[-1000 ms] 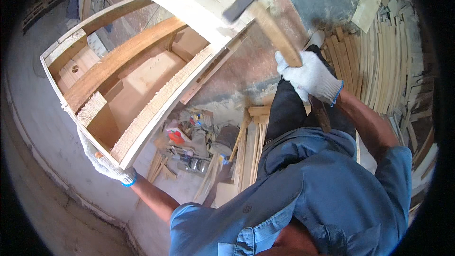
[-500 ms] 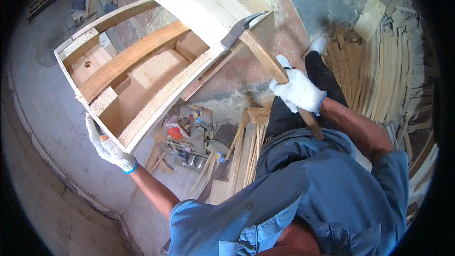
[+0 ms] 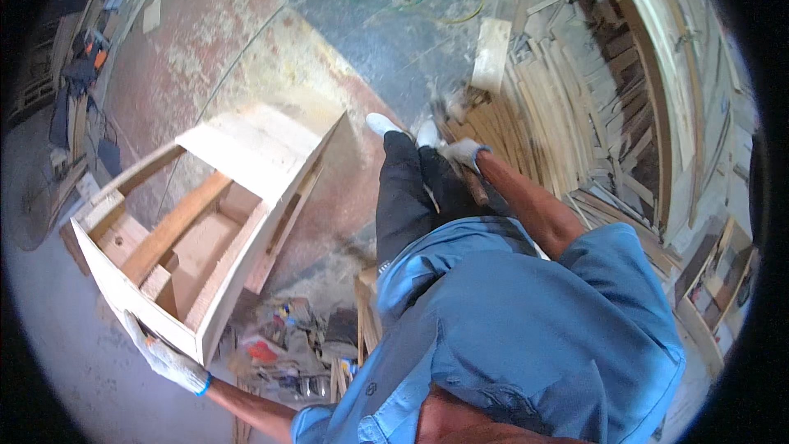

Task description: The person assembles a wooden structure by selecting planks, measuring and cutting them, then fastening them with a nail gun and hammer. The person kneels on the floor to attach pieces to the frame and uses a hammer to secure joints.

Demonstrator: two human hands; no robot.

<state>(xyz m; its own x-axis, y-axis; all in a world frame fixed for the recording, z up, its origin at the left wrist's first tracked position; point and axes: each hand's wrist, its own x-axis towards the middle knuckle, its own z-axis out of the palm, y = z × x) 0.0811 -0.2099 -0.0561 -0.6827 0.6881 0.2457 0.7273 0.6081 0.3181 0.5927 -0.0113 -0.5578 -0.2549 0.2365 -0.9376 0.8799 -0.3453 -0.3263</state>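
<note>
A long, tapering box of pale wood (image 3: 258, 148) stands tilted at the left, its upper side part boarded and part open. A brown rail (image 3: 177, 226) runs lengthwise across the opening. My left hand (image 3: 168, 360), in a white glove, holds the box's near end panel (image 3: 136, 292) from outside, some fingers against the wood. My right hand (image 3: 462, 152), also gloved, is out by my legs, apart from the box. It is closed round the wooden handle of a hammer (image 3: 477, 189). The hammer's head is blurred beyond the hand.
Stacked wooden strips (image 3: 546, 115) lie right of my legs, with a pale board (image 3: 491, 53) beyond them. Tools and rags (image 3: 288, 341) clutter the floor below the box. A yellow-green hose (image 3: 472, 8) coils at the far side. A wooden crate (image 3: 723, 279) stands far right.
My right hand has swung the hammer away from the box's boarded end, toward the right and beside my legs. My view has turned rightward; the left hand stays at the box's end.
</note>
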